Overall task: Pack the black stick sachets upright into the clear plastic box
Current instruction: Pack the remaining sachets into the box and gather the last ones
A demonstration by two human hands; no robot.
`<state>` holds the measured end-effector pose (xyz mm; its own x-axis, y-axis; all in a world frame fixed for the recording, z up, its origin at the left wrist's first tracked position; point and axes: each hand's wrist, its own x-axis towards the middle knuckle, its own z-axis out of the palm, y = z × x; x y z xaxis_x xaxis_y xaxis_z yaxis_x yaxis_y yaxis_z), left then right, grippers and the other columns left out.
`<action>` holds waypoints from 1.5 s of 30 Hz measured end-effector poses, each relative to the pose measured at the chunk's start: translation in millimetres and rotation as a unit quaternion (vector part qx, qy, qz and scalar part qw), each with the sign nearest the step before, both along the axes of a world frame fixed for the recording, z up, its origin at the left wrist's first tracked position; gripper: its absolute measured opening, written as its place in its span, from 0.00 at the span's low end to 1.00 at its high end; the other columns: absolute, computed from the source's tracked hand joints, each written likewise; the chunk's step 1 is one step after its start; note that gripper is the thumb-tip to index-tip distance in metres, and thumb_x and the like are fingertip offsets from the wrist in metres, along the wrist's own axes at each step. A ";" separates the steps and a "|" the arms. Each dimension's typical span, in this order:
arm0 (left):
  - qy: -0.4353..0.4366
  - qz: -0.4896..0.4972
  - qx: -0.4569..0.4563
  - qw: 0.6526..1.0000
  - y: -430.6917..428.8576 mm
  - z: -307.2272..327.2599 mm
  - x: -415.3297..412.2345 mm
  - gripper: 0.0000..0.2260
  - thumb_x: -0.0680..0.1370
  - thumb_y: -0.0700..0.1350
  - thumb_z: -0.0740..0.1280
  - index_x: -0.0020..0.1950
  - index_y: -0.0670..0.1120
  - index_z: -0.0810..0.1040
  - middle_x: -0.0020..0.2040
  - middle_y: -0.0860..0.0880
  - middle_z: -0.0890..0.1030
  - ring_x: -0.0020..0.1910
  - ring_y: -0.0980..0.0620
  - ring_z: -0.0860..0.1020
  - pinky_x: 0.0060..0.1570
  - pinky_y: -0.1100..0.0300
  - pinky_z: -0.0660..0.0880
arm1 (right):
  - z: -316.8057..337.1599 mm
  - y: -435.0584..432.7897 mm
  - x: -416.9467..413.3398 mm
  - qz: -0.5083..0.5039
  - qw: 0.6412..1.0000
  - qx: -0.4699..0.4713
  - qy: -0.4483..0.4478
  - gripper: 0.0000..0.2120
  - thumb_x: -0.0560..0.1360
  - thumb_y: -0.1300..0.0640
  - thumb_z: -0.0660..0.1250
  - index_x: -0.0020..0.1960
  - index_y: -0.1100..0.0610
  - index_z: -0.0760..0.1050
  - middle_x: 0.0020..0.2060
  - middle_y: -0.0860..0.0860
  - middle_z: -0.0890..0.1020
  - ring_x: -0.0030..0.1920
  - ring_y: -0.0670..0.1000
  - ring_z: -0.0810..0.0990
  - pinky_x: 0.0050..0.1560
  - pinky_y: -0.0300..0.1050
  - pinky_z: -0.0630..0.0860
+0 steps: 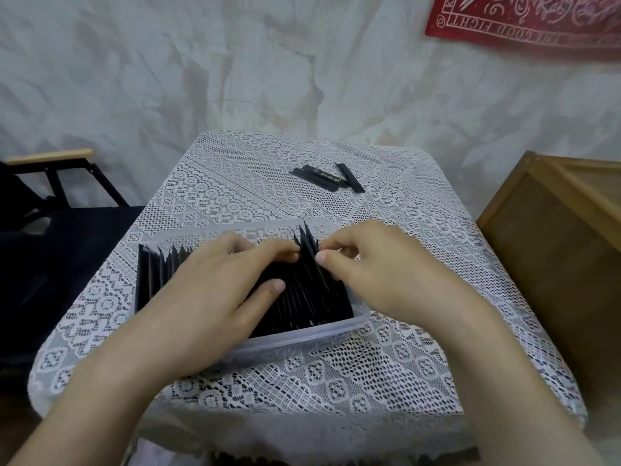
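A clear plastic box [302, 341] sits on the lace-covered table, filled with several black stick sachets [302, 297] standing on edge in a row. My left hand [215, 290] lies over the middle of the row, its fingers curled down onto the sachet tops. My right hand [376, 274] is at the right end of the box and pinches a few upright sachets [307, 243] whose tips stick up above the others. A few loose black sachets [327, 178] lie flat at the far side of the table.
A white lace cloth [336, 381] covers the small table. A wooden cabinet [551, 250] stands close on the right. A dark folding chair [57, 196] stands at the left. A pale sheet and a red cloth [524, 25] hang behind.
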<state>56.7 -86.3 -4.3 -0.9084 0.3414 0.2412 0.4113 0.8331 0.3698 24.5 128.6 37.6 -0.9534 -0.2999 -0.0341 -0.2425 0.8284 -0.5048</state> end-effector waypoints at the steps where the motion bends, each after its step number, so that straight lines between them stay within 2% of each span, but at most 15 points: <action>1: 0.003 0.002 -0.004 1.000 -0.1 -0.3 0.0 0.20 0.80 0.60 0.55 0.73 0.67 0.64 0.53 0.67 0.72 0.58 0.62 0.66 0.56 0.60 0.67 | 0.4 0.5 0.0 0.000 1.000 -0.003 -0.005 0.11 0.80 0.44 0.66 0.51 0.48 0.83 0.41 0.45 0.84 0.46 0.48 0.81 0.51 0.46 0.76; 3: 0.007 -0.005 -0.015 1.000 0.1 -0.7 -0.4 0.19 0.82 0.59 0.54 0.73 0.66 0.67 0.53 0.70 0.71 0.57 0.63 0.66 0.53 0.64 0.65 | 0.7 1.1 0.0 0.004 1.000 -0.004 -0.013 0.10 0.79 0.44 0.68 0.52 0.48 0.83 0.41 0.45 0.84 0.45 0.47 0.81 0.49 0.46 0.76; 4: 0.006 -0.010 -0.025 1.000 0.2 -0.5 -0.5 0.19 0.82 0.60 0.53 0.73 0.66 0.68 0.56 0.72 0.72 0.56 0.63 0.66 0.54 0.64 0.64 | 0.5 1.3 0.0 0.006 1.000 -0.003 -0.014 0.09 0.79 0.45 0.68 0.52 0.49 0.83 0.40 0.45 0.84 0.44 0.47 0.81 0.49 0.46 0.77; 6: 0.013 -0.022 -0.046 0.999 -0.1 -0.4 -1.3 0.21 0.81 0.61 0.51 0.71 0.64 0.72 0.64 0.73 0.72 0.56 0.62 0.66 0.56 0.63 0.64 | -0.1 1.3 0.1 0.009 1.000 -0.002 -0.010 0.11 0.79 0.44 0.67 0.51 0.49 0.83 0.38 0.46 0.84 0.42 0.48 0.82 0.48 0.46 0.78; 9: 0.011 -0.024 -0.049 0.998 -0.8 -0.7 -2.6 0.23 0.80 0.62 0.49 0.70 0.64 0.74 0.67 0.73 0.71 0.56 0.61 0.67 0.58 0.59 0.65 | 2.5 0.9 1.9 0.015 1.000 0.000 -0.018 0.14 0.77 0.39 0.68 0.52 0.48 0.83 0.39 0.45 0.84 0.43 0.46 0.82 0.50 0.48 0.78; 12: 0.013 -0.026 -0.048 0.998 -1.1 -1.8 -2.5 0.22 0.80 0.62 0.49 0.70 0.64 0.74 0.67 0.73 0.71 0.56 0.60 0.67 0.58 0.59 0.65 | 6.5 -0.1 4.8 0.015 0.999 0.026 -0.035 0.19 0.74 0.37 0.72 0.59 0.47 0.82 0.44 0.44 0.83 0.48 0.46 0.81 0.55 0.48 0.78; 14: 0.010 -0.027 -0.043 0.999 -1.1 -1.6 -2.5 0.22 0.80 0.62 0.49 0.70 0.65 0.73 0.68 0.74 0.70 0.56 0.60 0.66 0.58 0.59 0.65 | 6.2 -0.2 5.6 0.008 0.998 0.046 -0.029 0.18 0.74 0.39 0.72 0.60 0.47 0.81 0.46 0.45 0.84 0.50 0.48 0.81 0.56 0.49 0.78; 20: 0.009 -0.033 -0.028 0.999 -1.6 -0.4 -2.0 0.20 0.80 0.62 0.51 0.67 0.66 0.74 0.67 0.74 0.70 0.56 0.60 0.67 0.57 0.59 0.67 | -0.6 -6.0 7.0 -0.009 0.997 0.073 -0.022 0.18 0.73 0.37 0.72 0.57 0.47 0.79 0.43 0.47 0.84 0.48 0.53 0.81 0.50 0.49 0.78; 26: 0.007 -0.022 0.005 1.000 -1.8 -0.9 0.0 0.14 0.82 0.57 0.57 0.67 0.67 0.70 0.54 0.74 0.72 0.58 0.61 0.67 0.55 0.58 0.69 | -3.9 -4.8 7.8 -0.001 0.997 0.068 -0.033 0.18 0.71 0.37 0.74 0.53 0.47 0.76 0.42 0.46 0.83 0.43 0.49 0.81 0.45 0.47 0.76; 30: -0.003 -0.014 0.017 1.000 -1.1 1.5 0.2 0.16 0.80 0.58 0.57 0.68 0.69 0.68 0.52 0.66 0.75 0.59 0.61 0.68 0.57 0.56 0.70 | -4.1 -4.5 9.0 0.013 0.997 0.070 -0.024 0.18 0.73 0.35 0.70 0.55 0.46 0.77 0.43 0.46 0.83 0.46 0.50 0.81 0.47 0.48 0.77; 32: -0.004 -0.012 0.022 1.000 -1.2 2.0 0.8 0.16 0.80 0.59 0.58 0.69 0.69 0.67 0.52 0.64 0.76 0.60 0.61 0.68 0.57 0.54 0.71 | -4.5 -3.3 10.0 0.023 0.997 0.073 -0.012 0.17 0.77 0.35 0.66 0.53 0.48 0.78 0.41 0.46 0.83 0.44 0.50 0.81 0.47 0.49 0.77; 34: -0.001 -0.013 0.019 1.000 -1.2 2.3 1.2 0.18 0.81 0.58 0.58 0.70 0.69 0.67 0.52 0.66 0.75 0.59 0.62 0.68 0.56 0.55 0.72 | -5.5 -1.2 9.9 0.034 0.997 0.074 -0.009 0.15 0.80 0.38 0.62 0.51 0.49 0.78 0.40 0.47 0.84 0.43 0.51 0.81 0.48 0.51 0.78; 36: 0.003 -0.016 0.011 1.000 -0.7 2.4 1.0 0.17 0.82 0.58 0.58 0.71 0.69 0.68 0.56 0.71 0.75 0.58 0.62 0.68 0.57 0.56 0.71 | -6.0 0.6 9.8 0.040 0.997 0.069 -0.014 0.13 0.81 0.42 0.62 0.53 0.50 0.79 0.40 0.47 0.84 0.43 0.50 0.81 0.49 0.51 0.78; 39: 0.021 -0.022 -0.025 0.999 0.0 2.0 -0.7 0.17 0.82 0.58 0.56 0.70 0.67 0.72 0.66 0.73 0.71 0.58 0.61 0.69 0.60 0.56 0.71 | -5.1 1.9 10.3 0.040 0.997 0.060 -0.016 0.12 0.80 0.43 0.66 0.57 0.48 0.79 0.42 0.43 0.83 0.45 0.46 0.80 0.49 0.47 0.77; 45: 0.043 -0.026 -0.045 0.998 0.4 2.3 -1.6 0.19 0.81 0.59 0.53 0.68 0.62 0.75 0.65 0.68 0.71 0.58 0.60 0.69 0.58 0.55 0.72 | -3.8 7.1 7.2 0.054 0.996 0.041 -0.064 0.18 0.77 0.42 0.71 0.65 0.45 0.77 0.47 0.41 0.82 0.48 0.42 0.79 0.44 0.36 0.70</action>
<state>55.1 -85.9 -2.1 -0.8659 0.4122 0.2832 0.4824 0.8380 0.2551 31.6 135.7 33.7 -0.9023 -0.3910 -0.1817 -0.2702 0.8412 -0.4683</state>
